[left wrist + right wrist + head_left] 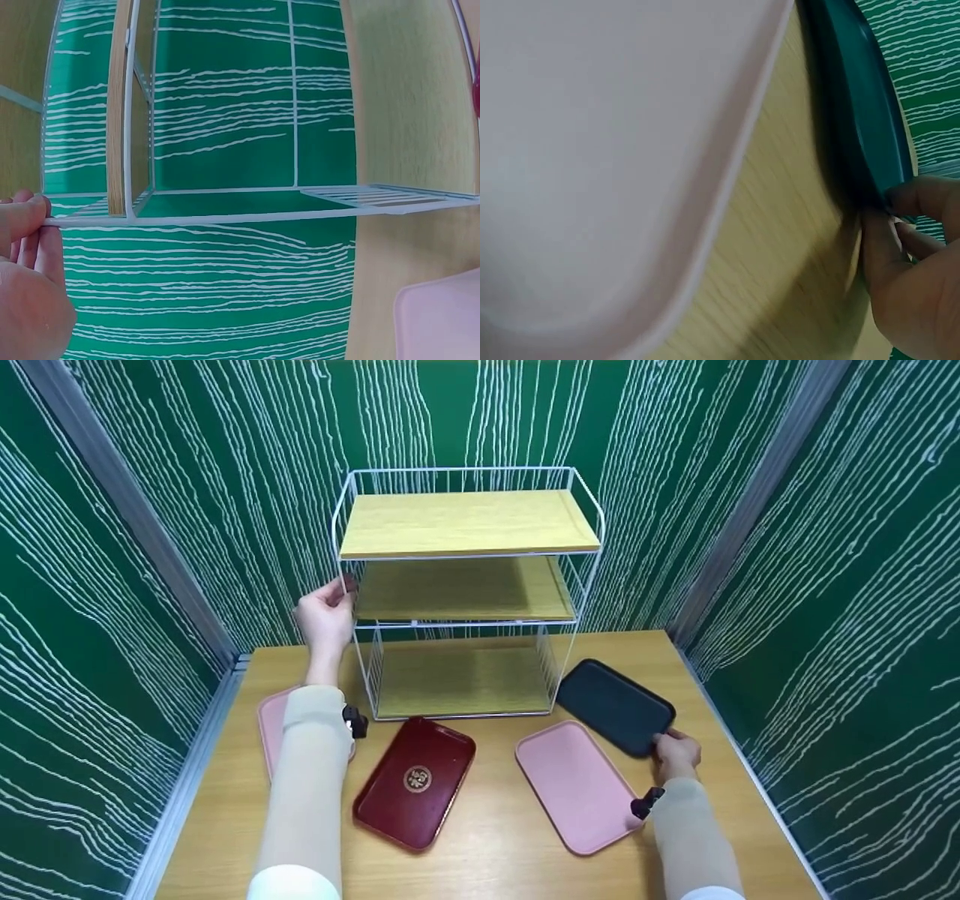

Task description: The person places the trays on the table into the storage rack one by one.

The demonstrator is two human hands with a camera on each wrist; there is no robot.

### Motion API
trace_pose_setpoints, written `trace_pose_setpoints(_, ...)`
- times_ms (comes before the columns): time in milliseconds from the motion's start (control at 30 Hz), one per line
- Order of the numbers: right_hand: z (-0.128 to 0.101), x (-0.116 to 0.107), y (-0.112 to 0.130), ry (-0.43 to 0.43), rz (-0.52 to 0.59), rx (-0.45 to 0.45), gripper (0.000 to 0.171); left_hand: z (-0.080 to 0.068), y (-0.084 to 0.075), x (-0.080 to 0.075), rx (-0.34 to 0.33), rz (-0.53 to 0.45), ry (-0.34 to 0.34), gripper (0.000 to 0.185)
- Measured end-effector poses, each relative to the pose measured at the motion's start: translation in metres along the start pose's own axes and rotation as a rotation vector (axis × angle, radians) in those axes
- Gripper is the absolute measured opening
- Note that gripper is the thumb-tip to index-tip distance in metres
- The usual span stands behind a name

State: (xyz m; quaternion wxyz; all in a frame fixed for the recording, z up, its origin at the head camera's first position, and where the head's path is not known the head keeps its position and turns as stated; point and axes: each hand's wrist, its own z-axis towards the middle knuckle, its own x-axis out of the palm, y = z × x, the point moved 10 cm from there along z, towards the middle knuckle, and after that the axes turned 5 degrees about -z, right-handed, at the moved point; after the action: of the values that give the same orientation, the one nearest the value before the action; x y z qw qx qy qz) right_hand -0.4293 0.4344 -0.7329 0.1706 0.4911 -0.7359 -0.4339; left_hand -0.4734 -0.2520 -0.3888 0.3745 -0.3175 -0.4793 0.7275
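Observation:
A white wire shelf rack (465, 556) with wooden boards stands at the back of the table. My left hand (328, 615) grips its left front upright between the top and middle boards; in the left wrist view, the thumb and fingers of that hand (34, 262) close round the thin white wire. On the right, my right hand (677, 751) pinches the near corner of a dark tray (619, 706). The right wrist view shows that tray (866, 97) with its near corner between thumb and fingers; whether its far end touches the table cannot be told.
A dark red tray (416, 810) with a gold emblem lies before the rack. One pink tray (577, 787) lies right of it, near the dark tray. Another pink tray (271, 720) is partly hidden under my left forearm. Green walls with white lines (247, 495) enclose the wooden table (480, 862).

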Motion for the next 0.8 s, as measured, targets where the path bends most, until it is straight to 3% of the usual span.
trace_pose_setpoints(167, -0.018, 0.001, 0.004, 0.055, 0.043, 0.048, 0.067, 0.0, -0.001, 0.001, 0.009, -0.003, -0.011, 0.028)
trace_pose_setpoints(400, -0.008, -0.004, 0.004, 0.068, 0.017, -0.043, 0.072, 0.0, -0.002, 0.001, 0.003, 0.035, -0.019, 0.027)
trace_pose_setpoints(800, -0.01, -0.002, 0.0, 0.047, 0.219, -0.053, 0.082, -0.001, -0.004, 0.0, 0.018, 0.022, -0.021, 0.028)
